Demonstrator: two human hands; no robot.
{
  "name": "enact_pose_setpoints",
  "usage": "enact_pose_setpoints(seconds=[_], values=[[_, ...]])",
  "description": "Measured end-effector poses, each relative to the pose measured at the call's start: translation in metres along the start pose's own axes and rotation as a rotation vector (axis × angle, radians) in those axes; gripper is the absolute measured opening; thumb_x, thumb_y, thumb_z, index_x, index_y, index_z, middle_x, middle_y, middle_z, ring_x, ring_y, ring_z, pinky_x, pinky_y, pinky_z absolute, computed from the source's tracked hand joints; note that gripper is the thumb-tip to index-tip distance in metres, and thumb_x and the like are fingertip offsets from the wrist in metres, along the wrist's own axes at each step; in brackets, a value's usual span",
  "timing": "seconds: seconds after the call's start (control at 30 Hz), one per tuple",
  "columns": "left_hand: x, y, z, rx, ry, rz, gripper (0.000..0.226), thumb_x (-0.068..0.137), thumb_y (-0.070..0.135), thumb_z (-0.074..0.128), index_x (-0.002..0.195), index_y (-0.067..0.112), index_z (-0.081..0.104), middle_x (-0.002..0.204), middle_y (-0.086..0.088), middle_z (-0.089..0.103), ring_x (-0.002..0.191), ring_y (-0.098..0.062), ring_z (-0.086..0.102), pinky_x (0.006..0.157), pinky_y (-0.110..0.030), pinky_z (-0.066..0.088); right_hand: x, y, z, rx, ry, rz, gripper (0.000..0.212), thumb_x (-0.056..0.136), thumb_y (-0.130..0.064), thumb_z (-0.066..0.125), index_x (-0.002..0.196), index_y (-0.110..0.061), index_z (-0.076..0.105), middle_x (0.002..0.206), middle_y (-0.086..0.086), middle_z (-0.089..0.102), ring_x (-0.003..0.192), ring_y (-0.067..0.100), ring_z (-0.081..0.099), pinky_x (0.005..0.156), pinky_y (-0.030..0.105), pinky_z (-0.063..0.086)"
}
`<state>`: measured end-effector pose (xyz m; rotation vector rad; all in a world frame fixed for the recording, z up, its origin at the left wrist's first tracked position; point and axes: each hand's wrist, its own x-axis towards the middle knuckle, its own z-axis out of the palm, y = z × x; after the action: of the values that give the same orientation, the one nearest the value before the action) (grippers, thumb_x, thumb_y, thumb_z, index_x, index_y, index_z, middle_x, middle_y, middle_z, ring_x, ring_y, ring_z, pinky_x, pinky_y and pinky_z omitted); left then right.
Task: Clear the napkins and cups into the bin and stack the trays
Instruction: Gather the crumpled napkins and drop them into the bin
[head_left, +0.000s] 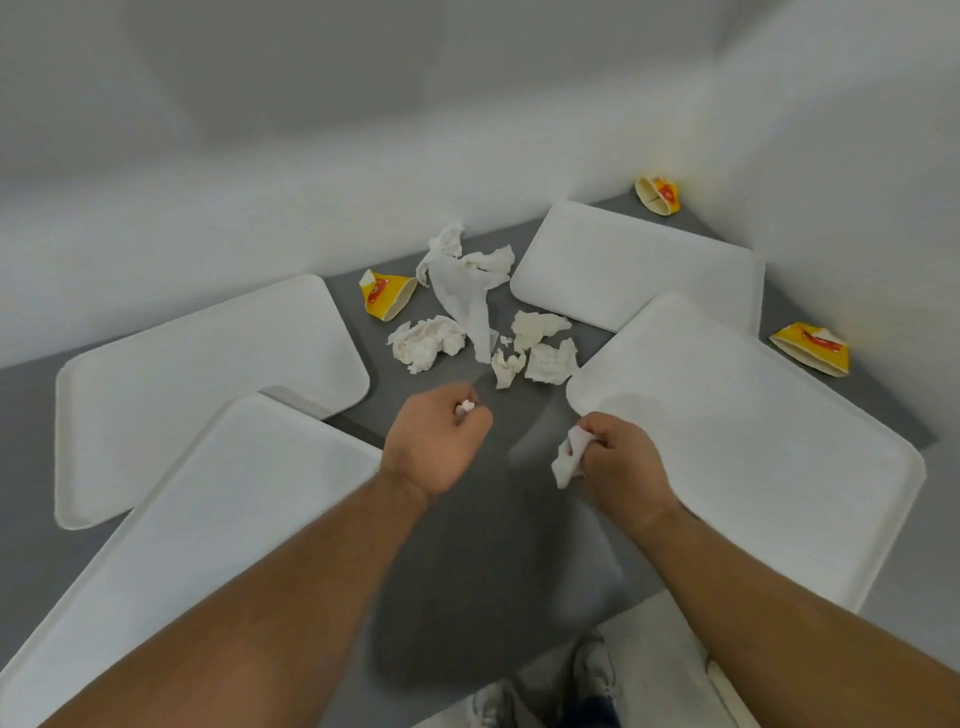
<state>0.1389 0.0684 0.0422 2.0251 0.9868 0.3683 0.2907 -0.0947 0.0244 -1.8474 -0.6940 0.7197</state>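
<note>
My left hand is closed around a small scrap of white napkin that peeks out between the fingers. My right hand grips a crumpled white napkin at the near corner of the right front tray. Several crumpled napkins lie on the grey table just beyond both hands. Crushed yellow paper cups lie at the left of the pile, in the far corner and at the right wall. White trays also lie at left front, left back and right back.
White walls close in the grey table at the back and right. The left front tray overlaps the left back one, and the right front tray overlaps the right back one. My shoes show on the pale floor below the table's near edge. No bin is in view.
</note>
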Motion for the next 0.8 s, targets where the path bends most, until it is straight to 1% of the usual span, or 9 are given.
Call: enact_pose_setpoints(seconds=[0.1, 0.2, 0.3, 0.37, 0.47, 0.6, 0.67, 0.73, 0.8], values=[[-0.011, 0.02, 0.019, -0.225, 0.01, -0.07, 0.033, 0.089, 0.032, 0.042, 0.063, 0.014, 0.034, 0.055, 0.009, 0.033, 0.054, -0.01, 0.03, 0.048, -0.028, 0.027, -0.016, -0.002, -0.017, 0.171, 0.092, 0.067, 0.03, 0.083, -0.003, 0.044, 0.06, -0.003, 0.064, 0.061, 0.014, 0.068, 0.055, 0.019, 0.059, 0.053, 0.028, 0.049], [-0.02, 0.045, 0.041, -0.397, -0.036, -0.195, 0.02, 0.089, 0.019, 0.039, 0.071, 0.009, 0.041, 0.066, -0.004, 0.04, 0.057, -0.015, 0.037, 0.045, -0.024, 0.033, -0.032, -0.002, -0.042, 0.116, 0.184, 0.15, 0.016, 0.083, -0.02, 0.056, 0.077, -0.008, 0.064, 0.065, 0.001, 0.066, 0.061, 0.017, 0.058, 0.054, 0.034, 0.05], [-0.034, 0.078, 0.065, -0.622, -0.128, -0.249, 0.019, 0.092, 0.002, 0.041, 0.082, 0.009, 0.055, 0.079, -0.012, 0.058, 0.066, -0.02, 0.067, 0.065, -0.033, 0.058, -0.051, 0.001, -0.072, 0.233, 0.212, 0.204, 0.015, 0.08, -0.007, 0.061, 0.092, -0.014, 0.067, 0.09, 0.009, 0.068, 0.081, 0.024, 0.068, 0.069, 0.04, 0.063], [-0.046, 0.099, 0.083, -0.752, -0.197, -0.212, 0.028, 0.092, -0.01, 0.039, 0.084, 0.006, 0.06, 0.093, -0.014, 0.065, 0.078, -0.025, 0.073, 0.074, -0.037, 0.061, -0.068, 0.001, -0.096, 0.343, 0.248, 0.196, 0.024, 0.083, 0.007, 0.057, 0.089, -0.013, 0.068, 0.101, 0.01, 0.069, 0.093, 0.028, 0.07, 0.078, 0.046, 0.064], [-0.064, 0.132, 0.114, -0.84, -0.312, -0.143, 0.035, 0.097, -0.011, 0.038, 0.09, 0.011, 0.064, 0.09, -0.008, 0.063, 0.066, -0.018, 0.062, 0.061, -0.032, 0.055, -0.092, 0.008, -0.136, 0.5, 0.276, 0.162, 0.039, 0.081, 0.022, 0.045, 0.073, -0.01, 0.066, 0.085, 0.008, 0.069, 0.075, 0.025, 0.065, 0.065, 0.036, 0.059], [-0.082, 0.177, 0.163, -0.916, -0.436, -0.166, 0.027, 0.094, -0.001, 0.043, 0.094, 0.017, 0.062, 0.078, -0.004, 0.053, 0.052, -0.014, 0.038, 0.045, -0.025, 0.031, -0.126, 0.03, -0.199, 0.582, 0.4, 0.234, 0.043, 0.07, 0.022, 0.032, 0.063, -0.013, 0.057, 0.077, 0.015, 0.052, 0.067, 0.026, 0.043, 0.055, 0.033, 0.032], [-0.1, 0.2, 0.194, -0.947, -0.538, -0.209, 0.014, 0.08, 0.005, 0.05, 0.084, 0.017, 0.057, 0.077, -0.005, 0.048, 0.053, -0.015, 0.036, 0.049, -0.026, 0.025, -0.153, 0.05, -0.237, 0.649, 0.434, 0.292, 0.035, 0.067, 0.018, 0.034, 0.071, -0.009, 0.056, 0.079, 0.013, 0.05, 0.07, 0.027, 0.043, 0.058, 0.035, 0.033], [-0.13, 0.226, 0.244, -0.918, -0.68, -0.229, 0.027, 0.063, -0.001, 0.043, 0.082, 0.017, 0.048, 0.08, -0.006, 0.045, 0.059, -0.017, 0.037, 0.053, -0.03, 0.022, -0.19, 0.089, -0.276, 0.704, 0.485, 0.343, 0.039, 0.065, 0.017, 0.034, 0.082, -0.011, 0.055, 0.086, 0.012, 0.051, 0.077, 0.027, 0.047, 0.063, 0.037, 0.043], [-0.157, 0.242, 0.3, -0.859, -0.759, -0.227, 0.042, 0.054, -0.007, 0.035, 0.087, 0.016, 0.042, 0.086, -0.007, 0.046, 0.066, -0.019, 0.043, 0.054, -0.03, 0.032, -0.222, 0.137, -0.309, 0.684, 0.561, 0.359, 0.047, 0.069, 0.022, 0.032, 0.086, -0.016, 0.056, 0.091, 0.012, 0.054, 0.083, 0.027, 0.053, 0.074, 0.044, 0.053]])
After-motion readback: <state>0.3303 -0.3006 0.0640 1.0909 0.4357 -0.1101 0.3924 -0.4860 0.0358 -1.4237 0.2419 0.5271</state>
